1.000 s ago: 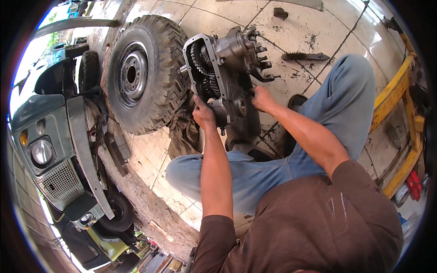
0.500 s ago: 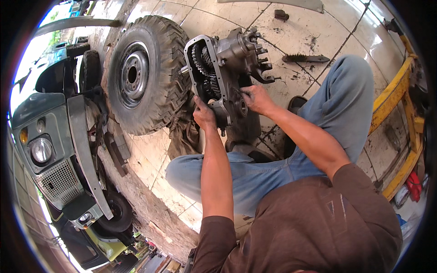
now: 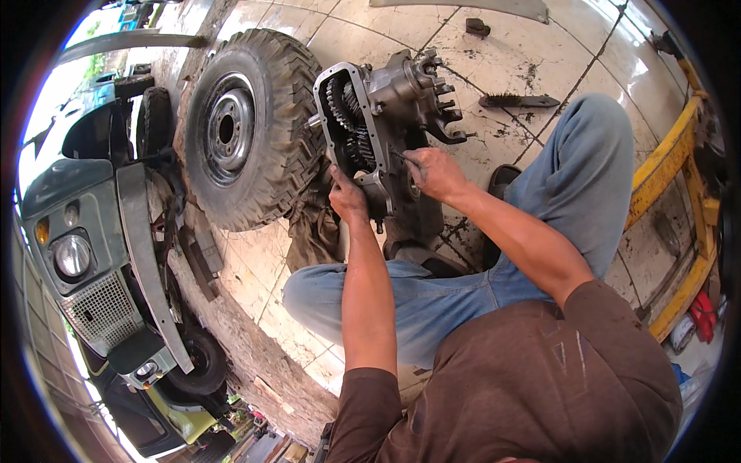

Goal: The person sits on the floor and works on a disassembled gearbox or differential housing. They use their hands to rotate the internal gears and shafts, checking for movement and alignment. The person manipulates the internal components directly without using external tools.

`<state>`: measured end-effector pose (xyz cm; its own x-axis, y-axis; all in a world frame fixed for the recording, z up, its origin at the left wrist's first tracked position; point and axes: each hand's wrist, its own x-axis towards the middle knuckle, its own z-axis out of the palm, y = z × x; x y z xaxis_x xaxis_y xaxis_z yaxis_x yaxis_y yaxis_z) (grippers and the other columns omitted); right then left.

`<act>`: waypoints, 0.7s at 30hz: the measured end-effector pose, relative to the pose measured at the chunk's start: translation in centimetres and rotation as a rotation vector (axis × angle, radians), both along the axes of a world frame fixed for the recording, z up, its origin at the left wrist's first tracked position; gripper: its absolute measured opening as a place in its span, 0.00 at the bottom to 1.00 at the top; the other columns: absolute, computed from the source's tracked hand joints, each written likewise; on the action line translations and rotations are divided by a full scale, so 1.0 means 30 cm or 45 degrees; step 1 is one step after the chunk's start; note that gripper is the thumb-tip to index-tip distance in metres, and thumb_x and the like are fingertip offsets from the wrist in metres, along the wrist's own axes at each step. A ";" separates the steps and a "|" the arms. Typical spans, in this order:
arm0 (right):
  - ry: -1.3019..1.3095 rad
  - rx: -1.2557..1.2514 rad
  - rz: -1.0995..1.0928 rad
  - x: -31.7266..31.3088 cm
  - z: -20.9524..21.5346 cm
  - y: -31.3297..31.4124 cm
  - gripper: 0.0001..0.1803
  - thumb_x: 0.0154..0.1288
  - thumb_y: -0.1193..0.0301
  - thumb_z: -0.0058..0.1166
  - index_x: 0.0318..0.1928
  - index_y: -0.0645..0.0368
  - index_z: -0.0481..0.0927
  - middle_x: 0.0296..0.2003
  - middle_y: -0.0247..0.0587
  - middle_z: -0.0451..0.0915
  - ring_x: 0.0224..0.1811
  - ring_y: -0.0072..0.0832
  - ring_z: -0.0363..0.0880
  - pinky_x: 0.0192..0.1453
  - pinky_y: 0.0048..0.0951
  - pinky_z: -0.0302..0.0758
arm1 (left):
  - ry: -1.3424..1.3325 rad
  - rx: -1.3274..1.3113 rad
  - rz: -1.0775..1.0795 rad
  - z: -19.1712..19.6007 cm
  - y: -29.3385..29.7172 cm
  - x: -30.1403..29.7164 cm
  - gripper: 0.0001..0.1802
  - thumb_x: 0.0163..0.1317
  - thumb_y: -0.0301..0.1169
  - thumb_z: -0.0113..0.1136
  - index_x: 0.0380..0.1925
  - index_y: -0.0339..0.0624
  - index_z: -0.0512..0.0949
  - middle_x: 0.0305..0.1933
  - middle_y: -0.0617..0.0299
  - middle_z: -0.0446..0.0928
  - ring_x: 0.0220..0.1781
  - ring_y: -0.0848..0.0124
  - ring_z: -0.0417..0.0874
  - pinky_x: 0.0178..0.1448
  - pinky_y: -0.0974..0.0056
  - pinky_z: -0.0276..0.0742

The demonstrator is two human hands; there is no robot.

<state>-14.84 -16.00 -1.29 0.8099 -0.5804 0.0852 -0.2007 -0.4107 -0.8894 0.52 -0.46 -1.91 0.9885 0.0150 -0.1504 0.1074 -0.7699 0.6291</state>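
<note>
several gears (image 3: 360, 145) sit in the housing (image 3: 370, 123); left grip (image 3: 349, 199) clasps it, right grip (image 3: 438, 174) pinches a thin dark piece (image 3: 400, 157).

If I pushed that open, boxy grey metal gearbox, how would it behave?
The grey metal gearbox is probably heavy for its size, packed with metal gears. It should feel stiff, looking metal throughout. The dark metal prongs jutting from one end suggest it might rock rather than roll.

The right hand (image 3: 438, 174) is partly hiding a thin dark piece (image 3: 399, 156). The top edge is cutting off a pale panel (image 3: 467, 7).
</note>
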 end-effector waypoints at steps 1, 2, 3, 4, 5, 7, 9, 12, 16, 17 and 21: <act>0.088 0.002 0.051 -0.006 -0.012 -0.009 0.10 0.62 0.74 0.51 0.38 0.61 0.85 0.33 0.62 0.83 0.40 0.57 0.83 0.46 0.53 0.79 | 0.036 -0.002 -0.011 0.008 -0.011 -0.006 0.52 0.68 0.71 0.39 0.38 0.23 0.84 0.35 0.33 0.84 0.40 0.40 0.84 0.49 0.46 0.75; 0.177 0.005 0.102 -0.014 -0.024 -0.024 0.10 0.62 0.74 0.51 0.38 0.61 0.85 0.34 0.62 0.83 0.41 0.57 0.83 0.46 0.53 0.79 | 0.023 -0.022 -0.018 0.018 -0.020 -0.014 0.51 0.68 0.71 0.39 0.38 0.23 0.84 0.35 0.33 0.84 0.40 0.40 0.84 0.49 0.46 0.75; 0.265 0.008 0.152 -0.021 -0.036 -0.034 0.10 0.62 0.73 0.51 0.39 0.61 0.85 0.34 0.61 0.83 0.41 0.57 0.83 0.46 0.53 0.80 | 0.011 -0.043 -0.024 0.027 -0.027 -0.026 0.51 0.68 0.71 0.39 0.38 0.23 0.84 0.36 0.33 0.84 0.41 0.40 0.84 0.49 0.46 0.75; 0.262 0.000 0.153 -0.020 -0.026 -0.029 0.11 0.62 0.73 0.51 0.39 0.61 0.85 0.34 0.61 0.83 0.41 0.57 0.83 0.46 0.53 0.80 | -0.008 -0.063 -0.024 0.035 -0.027 -0.028 0.51 0.68 0.71 0.39 0.39 0.23 0.84 0.36 0.33 0.84 0.41 0.40 0.84 0.49 0.46 0.75; 0.260 -0.007 0.153 -0.023 -0.014 -0.018 0.11 0.62 0.73 0.51 0.39 0.61 0.85 0.34 0.61 0.83 0.41 0.56 0.83 0.46 0.53 0.80 | -0.010 -0.050 -0.016 0.030 -0.024 -0.024 0.51 0.68 0.71 0.39 0.39 0.23 0.84 0.36 0.33 0.84 0.41 0.40 0.85 0.49 0.46 0.75; 0.206 -0.045 0.170 -0.034 0.001 -0.005 0.11 0.62 0.73 0.52 0.40 0.61 0.85 0.35 0.60 0.84 0.41 0.56 0.83 0.46 0.53 0.80 | -0.009 -0.020 0.000 0.024 -0.020 -0.017 0.51 0.68 0.71 0.39 0.39 0.23 0.84 0.36 0.33 0.84 0.42 0.40 0.85 0.49 0.46 0.75; 0.102 -0.105 0.203 -0.047 0.007 -0.001 0.10 0.62 0.73 0.55 0.41 0.62 0.85 0.36 0.57 0.84 0.42 0.55 0.83 0.46 0.52 0.80 | 0.017 -0.043 -0.020 0.021 -0.017 -0.012 0.52 0.68 0.71 0.39 0.39 0.22 0.84 0.36 0.33 0.84 0.42 0.40 0.85 0.50 0.46 0.75; 0.348 -0.121 0.206 -0.037 0.004 -0.023 0.11 0.62 0.73 0.55 0.43 0.62 0.85 0.35 0.57 0.84 0.41 0.55 0.83 0.46 0.52 0.80 | 0.043 -0.013 -0.019 0.023 -0.028 -0.017 0.52 0.68 0.71 0.39 0.39 0.23 0.84 0.37 0.33 0.84 0.43 0.40 0.85 0.50 0.46 0.75; 0.261 -0.069 0.258 -0.030 0.067 -0.006 0.13 0.63 0.72 0.53 0.45 0.61 0.86 0.36 0.59 0.84 0.42 0.56 0.83 0.47 0.51 0.80 | -0.001 -0.013 0.028 -0.013 0.006 0.006 0.53 0.67 0.72 0.38 0.39 0.22 0.84 0.37 0.32 0.84 0.43 0.39 0.85 0.51 0.46 0.75; 0.202 -0.006 0.194 -0.042 0.034 -0.007 0.13 0.63 0.72 0.52 0.44 0.61 0.86 0.36 0.60 0.84 0.42 0.56 0.83 0.47 0.51 0.81 | 0.019 -0.015 0.014 -0.001 -0.010 -0.002 0.53 0.67 0.72 0.38 0.39 0.21 0.84 0.37 0.32 0.84 0.43 0.39 0.85 0.50 0.46 0.75; 0.413 0.028 0.091 -0.012 -0.042 -0.026 0.13 0.64 0.70 0.53 0.43 0.61 0.86 0.35 0.62 0.84 0.43 0.56 0.84 0.49 0.51 0.81 | 0.030 -0.011 -0.008 0.030 -0.038 -0.021 0.54 0.67 0.72 0.38 0.38 0.20 0.83 0.36 0.32 0.83 0.42 0.39 0.85 0.50 0.45 0.75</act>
<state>-15.20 -16.77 -2.55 0.8314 -0.5202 -0.1955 -0.4463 -0.4155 -0.7926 -0.09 -1.61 -0.99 0.9848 0.0071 -0.1734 0.1169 -0.7653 0.6330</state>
